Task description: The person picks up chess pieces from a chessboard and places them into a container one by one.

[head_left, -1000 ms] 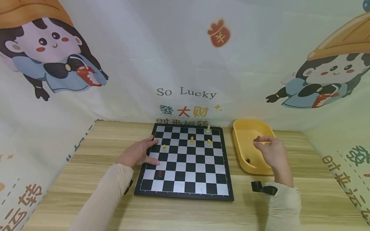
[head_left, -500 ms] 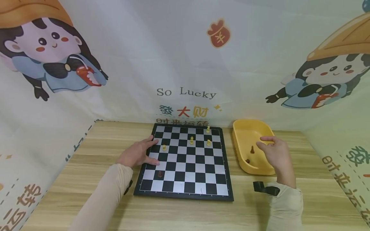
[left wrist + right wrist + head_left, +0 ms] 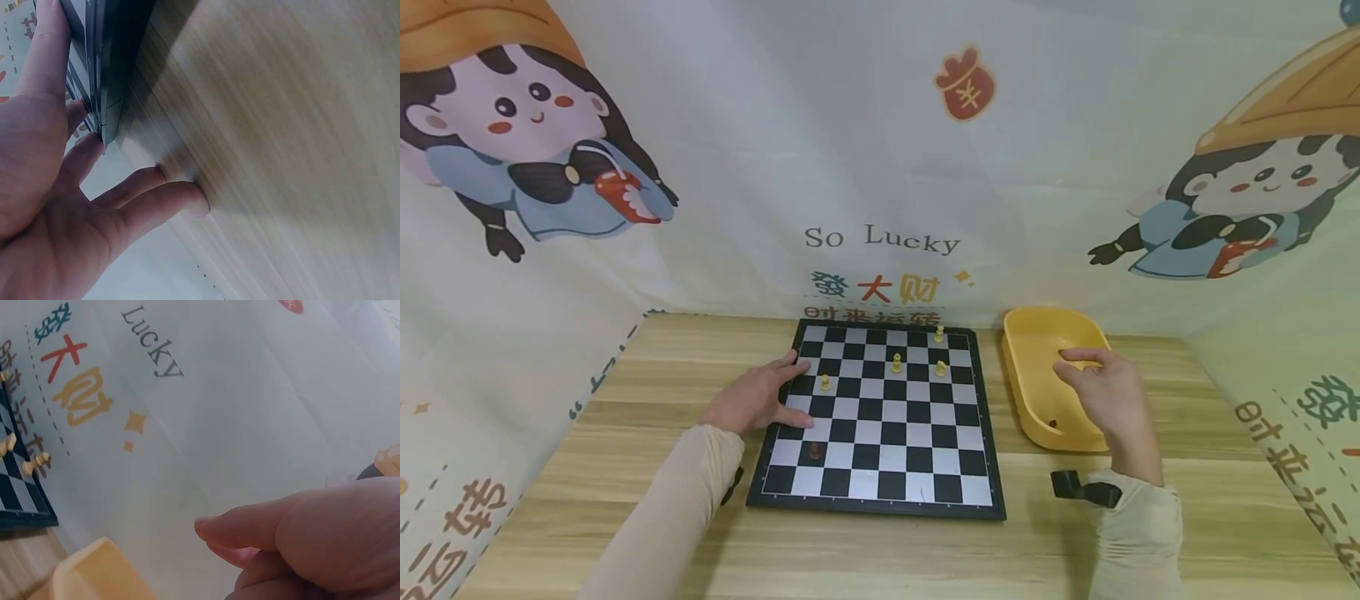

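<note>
My left hand (image 3: pixel 752 397) lies over the left edge of a black-and-white chessboard (image 3: pixel 880 457), thumb and fingers spread. In the left wrist view, its fingers (image 3: pixel 164 203) extend past the board's side toward the wooden table. My right hand (image 3: pixel 1111 398) hovers above a yellow tray (image 3: pixel 1026 417), thumb and index finger a little apart; nothing shows between them in the right wrist view. Inside the tray lies a small dark chess piece (image 3: pixel 1052 423). Another dark bit (image 3: pixel 1062 351) shows beside the index fingertip, mostly hidden. On the board, a dark red chess piece (image 3: pixel 815 451) stands near the front left.
Several pale yellow chess pieces stand on the board, among them one (image 3: pixel 825 382) near my left fingers and another (image 3: pixel 897 363) toward the back. A printed cloth (image 3: pixel 880 167) rises behind the wooden table (image 3: pixel 880 558).
My right hand has let go of a dark chess piece, which dropped into the tray. The other dark piece there has shifted slightly right. My left hand has stayed put.
</note>
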`<state>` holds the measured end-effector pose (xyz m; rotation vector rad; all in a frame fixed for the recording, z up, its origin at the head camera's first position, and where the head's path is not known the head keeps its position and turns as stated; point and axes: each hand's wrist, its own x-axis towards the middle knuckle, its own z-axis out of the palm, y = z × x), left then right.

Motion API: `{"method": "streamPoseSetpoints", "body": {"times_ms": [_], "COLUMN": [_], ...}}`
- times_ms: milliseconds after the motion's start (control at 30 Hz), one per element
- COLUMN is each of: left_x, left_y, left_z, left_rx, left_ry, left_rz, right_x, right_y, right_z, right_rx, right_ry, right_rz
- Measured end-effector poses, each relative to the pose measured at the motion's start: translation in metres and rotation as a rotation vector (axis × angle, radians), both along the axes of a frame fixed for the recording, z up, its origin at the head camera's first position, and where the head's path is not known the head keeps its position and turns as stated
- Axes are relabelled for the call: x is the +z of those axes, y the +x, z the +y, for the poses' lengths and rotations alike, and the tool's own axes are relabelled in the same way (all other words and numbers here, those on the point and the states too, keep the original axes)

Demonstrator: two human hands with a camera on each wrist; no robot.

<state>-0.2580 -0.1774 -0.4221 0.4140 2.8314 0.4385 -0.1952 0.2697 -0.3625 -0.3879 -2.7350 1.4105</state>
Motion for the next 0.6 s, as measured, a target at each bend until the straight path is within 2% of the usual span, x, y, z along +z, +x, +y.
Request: {"method": "streamPoseSetpoints", "body": {"times_ms": [233,400,600], "left_x": [-0.001,-0.002,-0.001], "left_y": [0.002,0.002,0.001], "left_z": [0.002,0.000,-0.001], "left_rx": [-0.021,-0.011,-0.014], "left_ry": [0.003,0.002,-0.006], "left_rz": [0.015,0.012,0.021], "right_x": [0.003,0.007,0.009], "right_y": [0.000,-0.001,-0.004], "right_z": [-0.018,-0.033,-0.053], "right_rx": [0.050,0.101,0.178], "right_ry": [-0.033,-0.046,0.000], "right_rz": [0.031,0.058,0.084]}}
